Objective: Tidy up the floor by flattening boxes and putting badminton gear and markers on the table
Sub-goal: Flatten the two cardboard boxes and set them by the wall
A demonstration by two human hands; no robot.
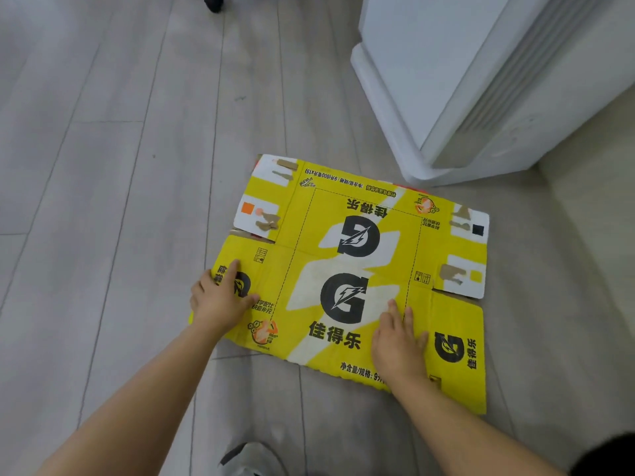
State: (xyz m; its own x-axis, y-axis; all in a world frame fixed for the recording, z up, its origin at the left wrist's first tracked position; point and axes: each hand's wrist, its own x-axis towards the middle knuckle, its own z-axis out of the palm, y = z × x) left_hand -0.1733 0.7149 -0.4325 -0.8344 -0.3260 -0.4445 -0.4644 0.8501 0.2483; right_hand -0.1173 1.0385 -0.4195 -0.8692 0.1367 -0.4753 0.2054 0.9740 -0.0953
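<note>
A yellow and white cardboard box [357, 249] with black G logos lies flattened on the grey plank floor, its flaps spread out. My left hand [220, 300] lies palm down on the box's near left flap, fingers apart. My right hand [398, 341] presses flat on the near right part of the box, beside the lower G logo. Neither hand grips anything. No badminton gear or markers are in view.
A tall white appliance [481, 80] with a vent grille stands on the floor just beyond the box, at the right. A black chair wheel [213, 1] shows at the top edge. My grey shoe [251, 458] is near the bottom edge.
</note>
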